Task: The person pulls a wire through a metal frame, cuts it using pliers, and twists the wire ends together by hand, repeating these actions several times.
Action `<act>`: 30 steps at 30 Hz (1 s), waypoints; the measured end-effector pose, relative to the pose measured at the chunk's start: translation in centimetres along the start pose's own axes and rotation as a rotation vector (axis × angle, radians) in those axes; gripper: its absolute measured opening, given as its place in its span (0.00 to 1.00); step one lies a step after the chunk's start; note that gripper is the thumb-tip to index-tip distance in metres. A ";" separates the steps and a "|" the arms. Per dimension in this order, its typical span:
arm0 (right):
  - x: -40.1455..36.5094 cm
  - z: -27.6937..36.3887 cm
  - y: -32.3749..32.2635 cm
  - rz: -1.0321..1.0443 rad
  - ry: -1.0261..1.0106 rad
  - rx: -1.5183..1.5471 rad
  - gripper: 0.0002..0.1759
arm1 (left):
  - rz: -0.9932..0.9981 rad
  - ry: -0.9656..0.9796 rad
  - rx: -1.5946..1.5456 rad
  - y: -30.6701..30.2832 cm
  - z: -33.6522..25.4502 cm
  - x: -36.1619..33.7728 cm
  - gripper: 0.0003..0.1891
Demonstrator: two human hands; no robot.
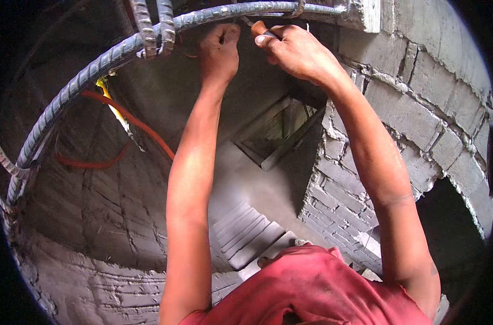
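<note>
My left hand (220, 51) is raised just under a curved ribbed steel bar (97, 67), its fingers closed in a pinch. Whatever sits between those fingertips is too small or hidden to make out. To the right, my right hand (298, 51) is wrapped round a tool with an orange-brown handle (260, 28). A thin metal shaft of that tool points up and left toward the bar, close to my left fingertips; its tip is hard to see. Bent ribbed bars (153, 27) hook over the curved bar left of my hands.
An orange-red hose or cable (135, 120) hangs at left, near a yellow and white strip (112, 105). Rough block wall (403, 111) stands at right. Far below are steps (246, 230) and a framed opening (279, 132).
</note>
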State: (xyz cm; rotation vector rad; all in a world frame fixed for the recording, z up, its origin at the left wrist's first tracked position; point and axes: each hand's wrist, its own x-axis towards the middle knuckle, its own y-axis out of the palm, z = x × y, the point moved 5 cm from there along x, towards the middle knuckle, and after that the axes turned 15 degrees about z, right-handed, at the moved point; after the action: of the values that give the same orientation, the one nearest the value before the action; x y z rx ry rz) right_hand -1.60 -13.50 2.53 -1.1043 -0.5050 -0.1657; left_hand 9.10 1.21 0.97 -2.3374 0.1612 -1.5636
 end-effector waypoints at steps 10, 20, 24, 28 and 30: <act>-1.1 0.1 -0.3 -0.126 0.077 0.133 0.26 | -0.003 -0.089 -0.018 -0.3 0.0 -0.2 0.14; 3.5 -4.4 3.2 0.277 -0.073 0.325 0.12 | 0.055 0.002 -0.010 -0.3 0.2 0.0 0.14; 5.2 -5.8 3.6 -0.074 -0.405 -0.168 0.17 | 0.119 -0.057 0.081 -0.7 -0.9 0.1 0.15; 9.1 -7.5 3.2 -0.142 -0.604 -0.142 0.23 | 0.163 -0.037 0.204 -0.6 0.8 1.1 0.17; 11.6 -8.6 3.6 -0.150 -0.681 -0.204 0.24 | 0.154 0.005 0.266 -0.9 1.3 1.7 0.17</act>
State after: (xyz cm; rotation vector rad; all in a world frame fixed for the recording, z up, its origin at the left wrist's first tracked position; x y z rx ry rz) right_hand 12.57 -18.06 2.03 -1.3162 -1.2014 0.0371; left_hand 10.87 1.86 2.35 -2.0661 0.1232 -1.4216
